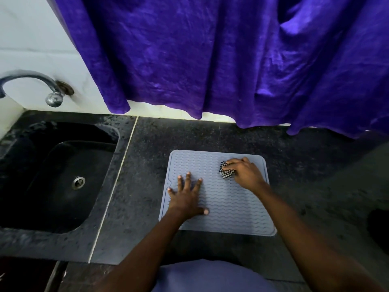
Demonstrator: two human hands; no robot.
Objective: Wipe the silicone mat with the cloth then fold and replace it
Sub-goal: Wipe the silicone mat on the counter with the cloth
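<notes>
Left hand (186,197) flat on one mat (231,209), fingers spread; right hand (245,172) fingers clamped on one cloth (226,173).

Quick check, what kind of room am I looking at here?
Most likely a home kitchen: a dark stone counter with a sunken sink, a wall tap over it, and a ribbed silicone mat laid on the counter.
</notes>
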